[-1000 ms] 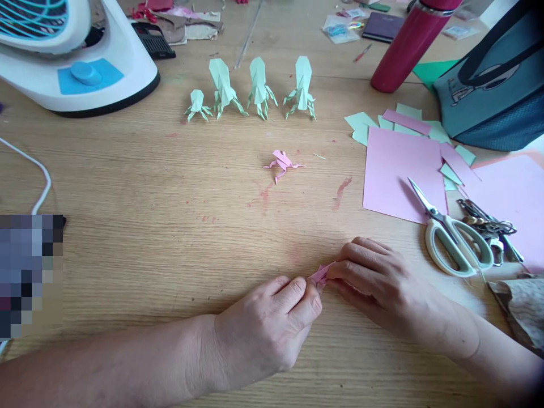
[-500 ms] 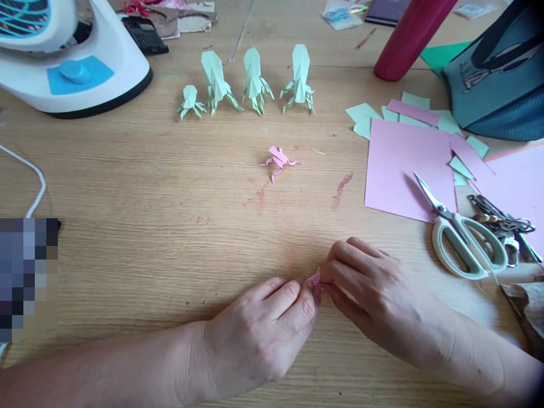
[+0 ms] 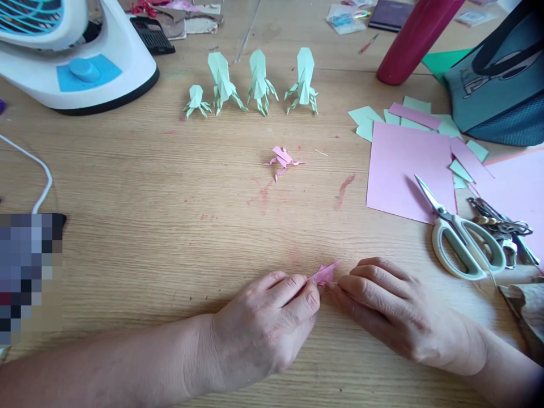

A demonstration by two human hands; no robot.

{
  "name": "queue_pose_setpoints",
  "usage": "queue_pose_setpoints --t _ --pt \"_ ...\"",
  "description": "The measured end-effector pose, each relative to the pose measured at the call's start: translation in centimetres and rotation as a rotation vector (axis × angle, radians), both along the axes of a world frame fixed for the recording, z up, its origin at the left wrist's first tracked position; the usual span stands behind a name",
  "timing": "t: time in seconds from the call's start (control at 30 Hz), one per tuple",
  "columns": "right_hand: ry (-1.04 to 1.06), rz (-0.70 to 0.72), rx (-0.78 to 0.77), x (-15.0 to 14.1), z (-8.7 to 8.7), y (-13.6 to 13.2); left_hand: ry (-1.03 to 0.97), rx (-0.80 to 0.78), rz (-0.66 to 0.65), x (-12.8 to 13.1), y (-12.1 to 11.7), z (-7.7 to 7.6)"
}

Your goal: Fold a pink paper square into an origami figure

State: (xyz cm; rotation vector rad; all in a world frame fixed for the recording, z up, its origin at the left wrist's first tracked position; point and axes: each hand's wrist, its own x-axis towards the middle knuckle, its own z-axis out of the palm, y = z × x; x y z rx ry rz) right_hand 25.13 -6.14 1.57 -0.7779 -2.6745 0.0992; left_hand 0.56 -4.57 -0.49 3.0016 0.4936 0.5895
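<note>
A small piece of folded pink paper [image 3: 323, 275] is pinched between the thumb and fingers of my left hand [image 3: 266, 323], near the front of the table. One thin pointed end of it sticks out up and to the right. My right hand [image 3: 389, 309] is closed, its fingertips at the paper's lower right edge; the exact grip there is partly hidden. Farther back lies a finished-looking pink origami figure [image 3: 281, 160] with thin legs. Behind it several pale green origami figures [image 3: 305, 76] stand in a row.
On the right, scissors [image 3: 463, 238] rest partly on a pink paper sheet [image 3: 408, 170], beside metal clips [image 3: 504, 221] and green scraps [image 3: 365, 119]. A red bottle [image 3: 412, 45] and blue bag [image 3: 493, 85] stand behind. A white fan [image 3: 106, 51] occupies the back left.
My right hand has shifted slightly down and right, uncovering more of the pink paper and its pointed end. My left hand keeps its pinch. The whole view has shifted slightly.
</note>
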Motion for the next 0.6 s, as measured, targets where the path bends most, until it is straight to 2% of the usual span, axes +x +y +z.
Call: queue_pose_setpoints --t 0.27,0.43,0.6 --pt "0.032 -0.067 -0.119 0.3 0.3 -1.0 0.014 0.034 -0.041 -0.3 0.3 0.6" --pt "0.065 -0.139 -0.197 0.1 0.4 -1.3 0.040 0.066 0.005 0.1 0.0 0.8" --pt "0.079 -0.156 -0.206 0.6 -0.1 -1.8 0.051 0.051 0.061 0.6 -0.4 0.6"
